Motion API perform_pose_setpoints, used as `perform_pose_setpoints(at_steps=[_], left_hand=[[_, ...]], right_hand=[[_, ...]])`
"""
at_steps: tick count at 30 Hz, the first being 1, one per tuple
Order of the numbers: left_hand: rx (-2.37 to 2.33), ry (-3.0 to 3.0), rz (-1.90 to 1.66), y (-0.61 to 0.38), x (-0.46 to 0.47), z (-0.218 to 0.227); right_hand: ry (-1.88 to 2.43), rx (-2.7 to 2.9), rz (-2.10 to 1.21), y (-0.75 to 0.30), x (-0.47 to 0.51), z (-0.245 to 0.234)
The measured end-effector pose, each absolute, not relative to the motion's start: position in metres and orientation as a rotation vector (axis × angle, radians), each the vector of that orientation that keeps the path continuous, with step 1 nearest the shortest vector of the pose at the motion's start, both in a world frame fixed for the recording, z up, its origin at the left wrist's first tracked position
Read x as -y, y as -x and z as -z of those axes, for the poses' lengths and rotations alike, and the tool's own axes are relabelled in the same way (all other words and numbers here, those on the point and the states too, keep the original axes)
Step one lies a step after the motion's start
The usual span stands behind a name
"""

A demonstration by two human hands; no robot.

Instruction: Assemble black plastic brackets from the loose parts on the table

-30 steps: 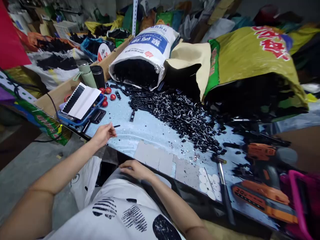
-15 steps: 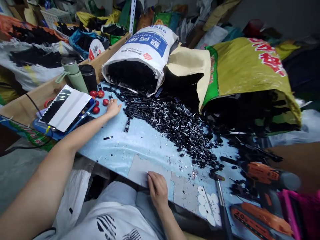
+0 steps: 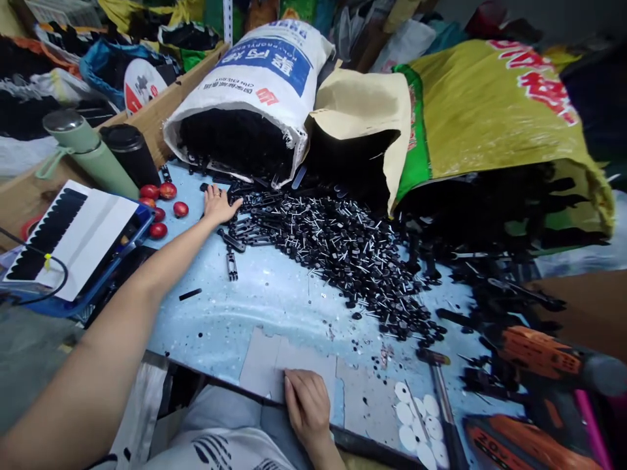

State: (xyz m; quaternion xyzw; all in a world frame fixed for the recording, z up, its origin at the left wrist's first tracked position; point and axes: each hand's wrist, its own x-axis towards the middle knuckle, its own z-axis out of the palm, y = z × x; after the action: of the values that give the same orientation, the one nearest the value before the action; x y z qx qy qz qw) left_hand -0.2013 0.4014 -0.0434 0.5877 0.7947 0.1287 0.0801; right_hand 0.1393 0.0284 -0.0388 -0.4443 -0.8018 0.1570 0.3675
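Note:
My left hand (image 3: pixel 218 203) is stretched far out across the light-blue table (image 3: pixel 274 300), fingers spread, touching the near left edge of a big heap of small black plastic parts (image 3: pixel 343 248). It holds nothing that I can see. My right hand (image 3: pixel 307 403) lies flat, fingers together and extended, on a grey patch at the table's front edge. Long black strip pieces (image 3: pixel 231 265) lie just below the left hand.
Behind the heap, a white sack (image 3: pixel 255 98), a tan sack (image 3: pixel 362 124) and a yellow-green sack (image 3: pixel 490 124) spill black parts. At left stand a green flask (image 3: pixel 83 150), a black cup (image 3: pixel 130 153), red fruits (image 3: pixel 161 202) and a blue tray (image 3: pixel 73 241). An orange drill (image 3: pixel 543 356) and a hammer (image 3: pixel 441 398) lie right.
My left hand reached forward from the table's front edge to the black heap. My right hand moved from my lap onto the grey patch. The view shifted closer.

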Motion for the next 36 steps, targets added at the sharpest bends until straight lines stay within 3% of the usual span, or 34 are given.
perform_pose_setpoints(at_steps=[9,19,25,30,36], left_hand=[[-2.072,-2.119,-0.186,0.147,-0.288,0.031],[-2.257,-1.941,-0.608,0.12,-0.263,0.007],[-2.142,-2.157,-0.371,0.121,-0.239,0.005],[-2.302,-2.025,-0.363,0.116,-0.238,0.01],[-2.436,-1.816,-0.352,0.108,-0.253,0.009]], right_hand=[[1.133,2.044,-0.329,-0.135,-0.024,0.039],[1.183,1.973,-0.39,-0.137,-0.016,0.04],[1.102,1.99,-0.482,-0.144,-0.031,0.025],[1.117,2.008,-0.431,-0.159,-0.096,0.006],[1.442,1.845,-0.249,-0.215,-0.249,-0.015]])
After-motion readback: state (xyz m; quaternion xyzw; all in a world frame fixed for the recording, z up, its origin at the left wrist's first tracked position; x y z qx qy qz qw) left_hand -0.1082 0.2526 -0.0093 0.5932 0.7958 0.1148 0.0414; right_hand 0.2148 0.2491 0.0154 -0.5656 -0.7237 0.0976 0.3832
